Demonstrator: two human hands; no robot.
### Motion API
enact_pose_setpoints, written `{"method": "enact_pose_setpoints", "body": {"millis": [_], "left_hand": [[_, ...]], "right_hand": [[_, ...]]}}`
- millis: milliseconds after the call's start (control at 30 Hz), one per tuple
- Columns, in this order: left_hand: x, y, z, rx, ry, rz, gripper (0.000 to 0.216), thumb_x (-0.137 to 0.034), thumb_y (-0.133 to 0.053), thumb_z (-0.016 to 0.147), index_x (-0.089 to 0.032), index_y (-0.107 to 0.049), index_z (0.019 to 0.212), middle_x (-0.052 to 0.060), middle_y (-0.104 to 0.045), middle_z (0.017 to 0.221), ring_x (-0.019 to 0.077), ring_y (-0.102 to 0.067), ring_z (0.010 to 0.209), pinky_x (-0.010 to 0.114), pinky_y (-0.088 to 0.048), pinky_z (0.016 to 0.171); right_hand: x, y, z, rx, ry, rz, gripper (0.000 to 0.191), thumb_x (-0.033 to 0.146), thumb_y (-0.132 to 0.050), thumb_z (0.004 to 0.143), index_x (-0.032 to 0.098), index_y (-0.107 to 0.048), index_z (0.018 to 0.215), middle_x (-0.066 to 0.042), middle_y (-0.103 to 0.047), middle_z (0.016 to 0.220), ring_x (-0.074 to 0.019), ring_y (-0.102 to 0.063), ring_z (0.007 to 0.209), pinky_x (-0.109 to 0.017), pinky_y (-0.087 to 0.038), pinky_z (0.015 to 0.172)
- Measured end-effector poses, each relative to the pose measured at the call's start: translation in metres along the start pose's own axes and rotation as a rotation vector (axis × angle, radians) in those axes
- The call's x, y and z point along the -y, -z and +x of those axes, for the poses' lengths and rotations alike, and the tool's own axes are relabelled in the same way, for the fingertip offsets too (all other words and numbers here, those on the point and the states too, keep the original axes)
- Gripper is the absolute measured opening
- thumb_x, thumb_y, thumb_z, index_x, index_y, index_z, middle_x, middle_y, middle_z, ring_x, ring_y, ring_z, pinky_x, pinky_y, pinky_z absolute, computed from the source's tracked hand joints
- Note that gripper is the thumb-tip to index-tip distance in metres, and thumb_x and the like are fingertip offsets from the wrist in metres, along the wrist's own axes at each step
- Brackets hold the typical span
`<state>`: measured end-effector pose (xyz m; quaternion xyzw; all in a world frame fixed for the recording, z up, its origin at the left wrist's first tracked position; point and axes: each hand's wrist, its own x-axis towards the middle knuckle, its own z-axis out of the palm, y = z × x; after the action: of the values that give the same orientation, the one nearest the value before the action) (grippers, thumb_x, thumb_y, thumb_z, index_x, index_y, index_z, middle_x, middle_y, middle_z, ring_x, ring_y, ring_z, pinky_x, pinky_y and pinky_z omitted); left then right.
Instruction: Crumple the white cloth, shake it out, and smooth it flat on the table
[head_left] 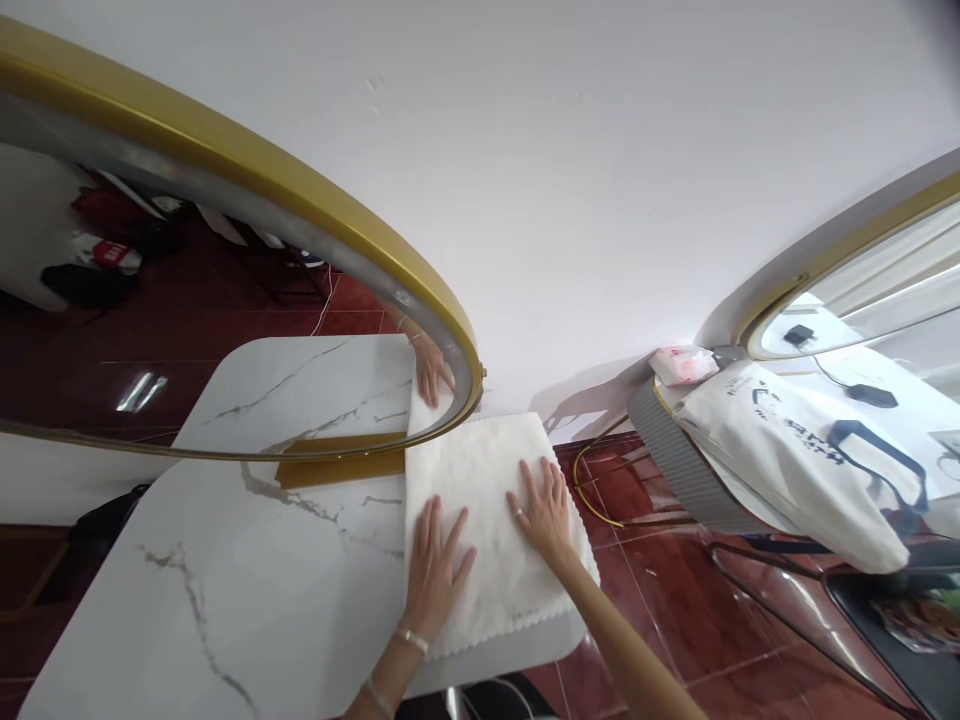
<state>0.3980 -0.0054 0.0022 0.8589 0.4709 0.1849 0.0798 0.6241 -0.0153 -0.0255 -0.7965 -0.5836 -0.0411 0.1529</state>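
Note:
A folded white towel lies on the right end of a white marble-patterned table, against the wall. My left hand rests flat on the towel's near left part, fingers spread. My right hand lies flat on the towel's right part, fingers stretched out, a ring on one finger. Neither hand holds anything. A gold-framed oval mirror stands behind the table and reflects a hand and the towel's edge.
A second table at the right carries a white tote bag with dark handles and a small pink-and-white packet. Another gold-rimmed mirror stands behind it. The floor is glossy red tile, with a yellow cable near the wall.

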Motion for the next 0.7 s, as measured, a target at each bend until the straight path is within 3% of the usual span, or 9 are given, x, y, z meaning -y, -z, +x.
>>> {"method": "enact_pose_setpoints", "body": {"millis": [167,300,467,700], "left_hand": [[0.008,-0.014,0.079,-0.017,0.017,0.008,0.054,-0.037,-0.052,0.09,-0.028,-0.042,0.143,0.006,-0.009,0.162,0.0323,-0.012,0.148,0.056,-0.02,0.118],[0.012,-0.02,0.099,-0.067,0.079,0.004,0.054,-0.039,-0.052,0.09,-0.025,-0.044,0.142,0.007,0.001,0.162,0.0342,-0.005,0.148,0.057,-0.018,0.118],[0.005,-0.016,0.072,-0.07,0.104,0.002,0.058,-0.042,-0.054,0.09,-0.023,-0.043,0.143,0.009,0.003,0.162,0.0359,-0.007,0.148,0.057,-0.019,0.117],[-0.014,-0.001,-0.019,-0.04,0.066,0.012,0.061,-0.04,-0.055,0.089,-0.027,-0.038,0.146,0.008,0.002,0.162,0.0357,-0.01,0.147,0.056,-0.026,0.115]], "right_hand": [[0.001,-0.008,0.087,0.132,-0.027,-0.002,0.058,0.047,-0.041,0.095,0.023,-0.037,0.148,-0.013,-0.023,0.158,-0.0333,-0.021,0.144,-0.051,-0.021,0.113],[-0.003,-0.005,0.104,0.167,-0.024,0.003,0.057,0.046,-0.037,0.096,0.023,-0.034,0.149,-0.012,-0.024,0.157,-0.0301,-0.021,0.144,-0.049,-0.02,0.114],[-0.012,0.01,0.037,0.134,0.049,-0.034,0.058,0.046,-0.033,0.098,0.02,-0.031,0.15,-0.011,-0.021,0.159,-0.0277,-0.011,0.148,-0.045,-0.019,0.116],[-0.007,0.035,-0.084,0.041,0.077,-0.036,0.07,0.052,-0.039,0.095,0.024,-0.015,0.155,-0.009,-0.005,0.162,-0.0334,-0.006,0.148,-0.052,-0.023,0.114]]}}
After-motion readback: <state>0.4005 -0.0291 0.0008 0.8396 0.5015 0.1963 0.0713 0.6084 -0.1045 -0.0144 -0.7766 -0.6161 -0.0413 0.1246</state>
